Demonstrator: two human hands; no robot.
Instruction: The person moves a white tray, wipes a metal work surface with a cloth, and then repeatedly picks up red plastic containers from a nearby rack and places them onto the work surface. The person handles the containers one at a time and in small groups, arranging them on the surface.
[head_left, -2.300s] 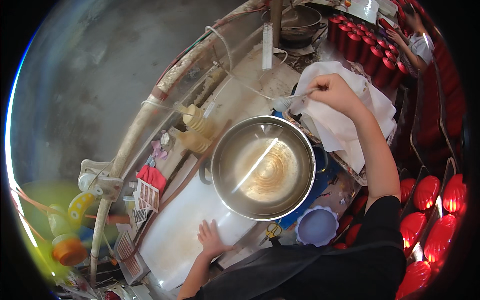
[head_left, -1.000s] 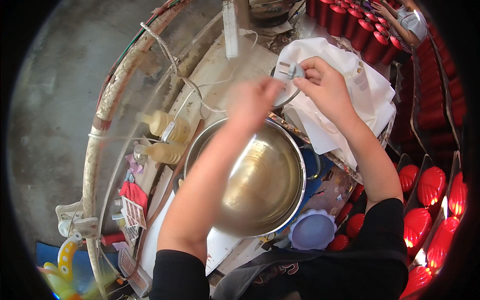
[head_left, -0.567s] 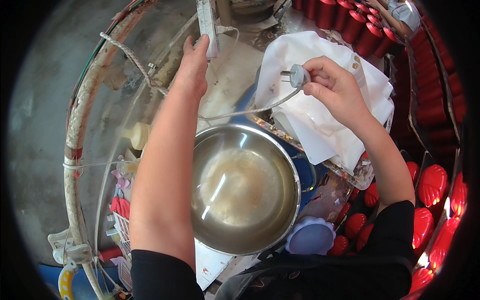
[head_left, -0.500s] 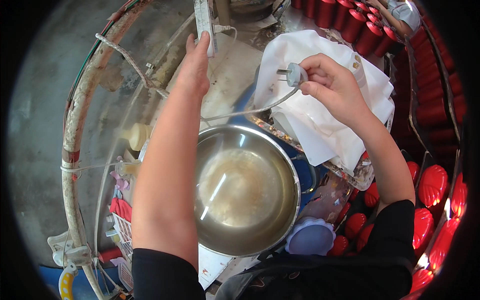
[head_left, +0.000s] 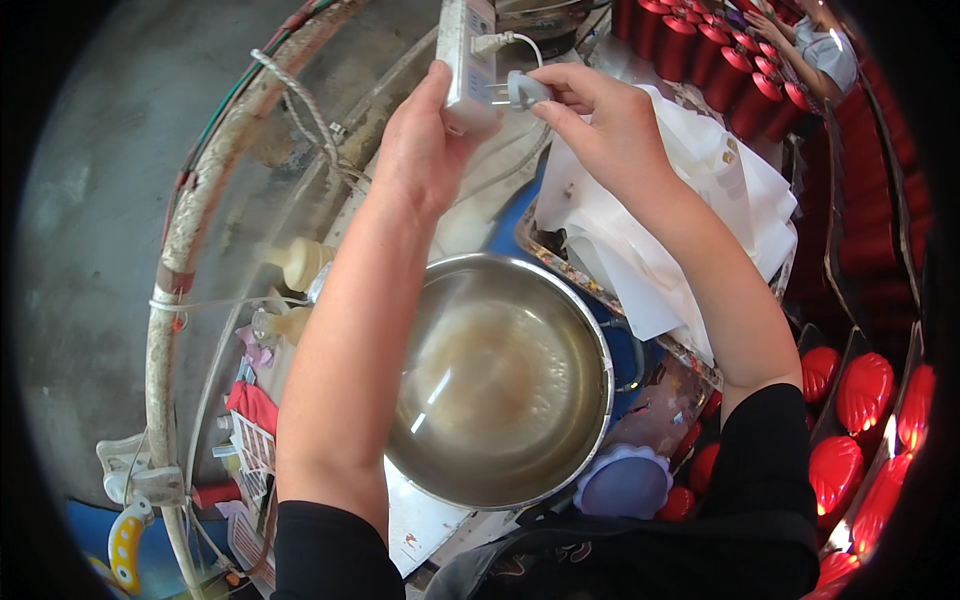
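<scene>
My left hand [head_left: 425, 135] is closed around the lower end of a white power strip [head_left: 468, 60], which stands upright at the top of the view. A white plug with a cord sits in one of its upper sockets. Between the thumb and fingers of my right hand [head_left: 600, 110] is a grey plug [head_left: 526, 91]. Its metal prongs point left at the strip's socket face, at or very near the holes; how far in they are I cannot tell. Below my forearms rests a wide steel basin [head_left: 480, 380] with clear liquid in it.
White sheeting [head_left: 640, 230] lies on a tray at the right. A purple scalloped dish [head_left: 625, 482] sits beside the basin. Red spools [head_left: 730, 85] and shiny red shell-shaped pieces [head_left: 865, 395] fill the right side. A rusty curved pipe [head_left: 165, 350] bounds the left. Another person's arm [head_left: 800, 60] shows top right.
My right hand has carried the grey plug up and left to the power strip. My left hand now grips the strip, which has shifted right in the view and shows its sockets.
</scene>
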